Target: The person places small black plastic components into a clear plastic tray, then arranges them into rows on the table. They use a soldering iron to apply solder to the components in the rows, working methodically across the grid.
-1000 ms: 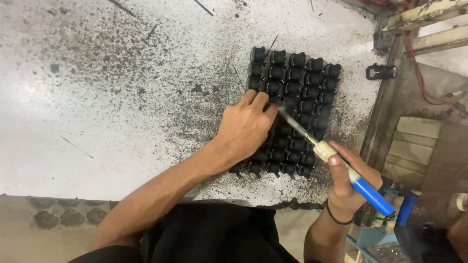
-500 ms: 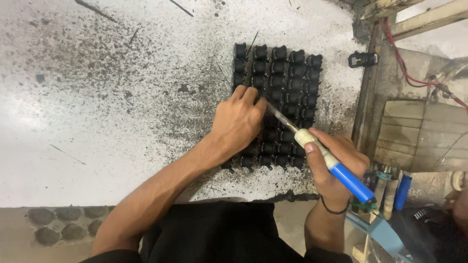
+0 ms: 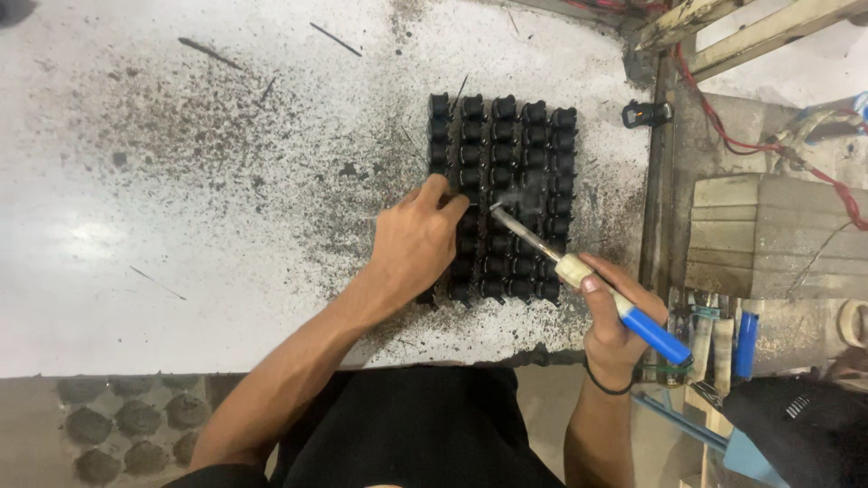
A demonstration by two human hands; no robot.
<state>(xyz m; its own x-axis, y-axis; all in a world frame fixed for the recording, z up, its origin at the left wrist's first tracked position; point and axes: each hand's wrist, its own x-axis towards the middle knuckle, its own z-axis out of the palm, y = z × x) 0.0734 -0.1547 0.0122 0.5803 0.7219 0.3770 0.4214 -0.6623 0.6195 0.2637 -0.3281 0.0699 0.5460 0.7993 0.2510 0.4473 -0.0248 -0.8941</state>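
The right hand [image 3: 624, 316] grips the blue-handled soldering iron [image 3: 588, 280], long axis toward 10 o'clock, tip on the black component block [image 3: 506, 181] beside the left hand [image 3: 416, 244], pressed flat, holding nothing, on the table [image 3: 181, 226].

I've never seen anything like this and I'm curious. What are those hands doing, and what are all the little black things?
The picture comes from a camera worn on a person's head, looking down at their own two hands. The left hand rests on a block of small black parts, lined up in neat rows on a white table speckled with dark spots. The right hand holds a soldering iron, a hot pen-shaped tool with a blue handle. Its metal tip touches the parts, and a little smoke rises there. One more black part lies alone by the table's edge.
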